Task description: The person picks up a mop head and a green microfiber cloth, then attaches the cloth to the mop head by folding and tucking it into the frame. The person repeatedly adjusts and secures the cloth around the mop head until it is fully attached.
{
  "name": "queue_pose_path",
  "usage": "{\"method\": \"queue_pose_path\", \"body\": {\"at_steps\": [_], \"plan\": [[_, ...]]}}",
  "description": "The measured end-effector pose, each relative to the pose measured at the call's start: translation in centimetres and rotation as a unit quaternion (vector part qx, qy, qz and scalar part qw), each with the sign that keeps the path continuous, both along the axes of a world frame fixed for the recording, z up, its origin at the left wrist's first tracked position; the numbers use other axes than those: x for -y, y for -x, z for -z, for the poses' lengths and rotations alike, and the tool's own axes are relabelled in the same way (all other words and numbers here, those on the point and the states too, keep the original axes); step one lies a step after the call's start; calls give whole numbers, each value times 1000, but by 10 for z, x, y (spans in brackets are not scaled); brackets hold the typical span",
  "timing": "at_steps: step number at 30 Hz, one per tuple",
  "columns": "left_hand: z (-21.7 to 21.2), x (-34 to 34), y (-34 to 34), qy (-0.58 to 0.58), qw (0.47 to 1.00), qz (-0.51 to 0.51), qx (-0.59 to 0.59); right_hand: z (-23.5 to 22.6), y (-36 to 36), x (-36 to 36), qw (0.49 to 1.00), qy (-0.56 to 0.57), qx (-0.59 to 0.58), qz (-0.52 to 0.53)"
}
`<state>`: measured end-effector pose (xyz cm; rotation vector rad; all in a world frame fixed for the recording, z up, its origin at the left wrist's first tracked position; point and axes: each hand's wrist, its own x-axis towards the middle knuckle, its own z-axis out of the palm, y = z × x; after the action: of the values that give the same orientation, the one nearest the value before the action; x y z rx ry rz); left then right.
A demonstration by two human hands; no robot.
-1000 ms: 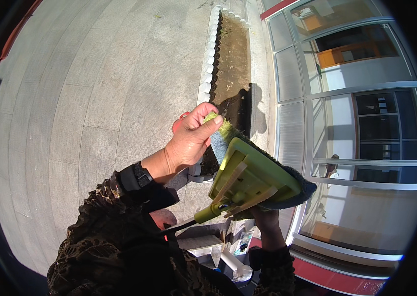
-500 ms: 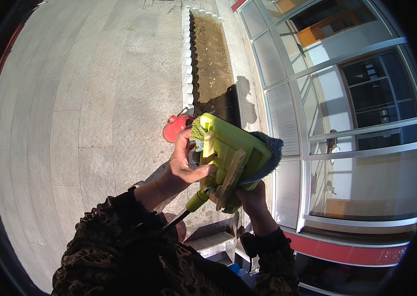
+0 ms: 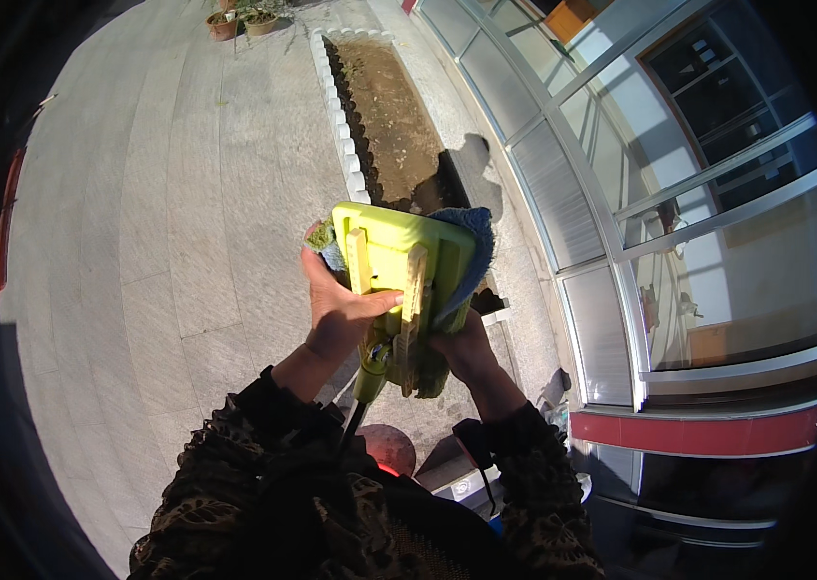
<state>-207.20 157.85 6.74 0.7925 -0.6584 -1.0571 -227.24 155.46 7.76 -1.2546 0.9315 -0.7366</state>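
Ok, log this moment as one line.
left hand: thumb on green mop head | right hand: at its lower right edge | blue-gray cloth: along its right side | soil bed: ahead

The ground was grey paving (image 3: 176,213) laid in long slabs. Two potted plants (image 3: 223,27) stood on it at the far end, and a white scalloped border (image 3: 345,135) edged a strip of brown soil (image 3: 391,111).

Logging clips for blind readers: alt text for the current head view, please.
A bare left hand and right hand hold a yellow-green flat plastic mop head with fluffy blue cloth at its edge. Beyond lie grey paving and a white-edged brown soil bed.
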Motion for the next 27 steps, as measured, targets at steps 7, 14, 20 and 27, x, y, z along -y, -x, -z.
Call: {"method": "queue_pose_path", "body": {"at_steps": [7, 14, 20, 27], "plan": [[-13, 6, 3, -5, 997, 67, -27, 12, 2, -5, 998, -37, 27, 41], [-4, 15, 8, -38, 997, 33, 59, 12, -2, -24, 989, 126, 21, 75], [2, 20, 16, 7, 998, 47, 46, 28, -9, -30, 961, 231, -92, 121], [20, 18, 19, 6, 991, 45, 126, 26, -8, -30, 937, 295, -129, 138]]}}
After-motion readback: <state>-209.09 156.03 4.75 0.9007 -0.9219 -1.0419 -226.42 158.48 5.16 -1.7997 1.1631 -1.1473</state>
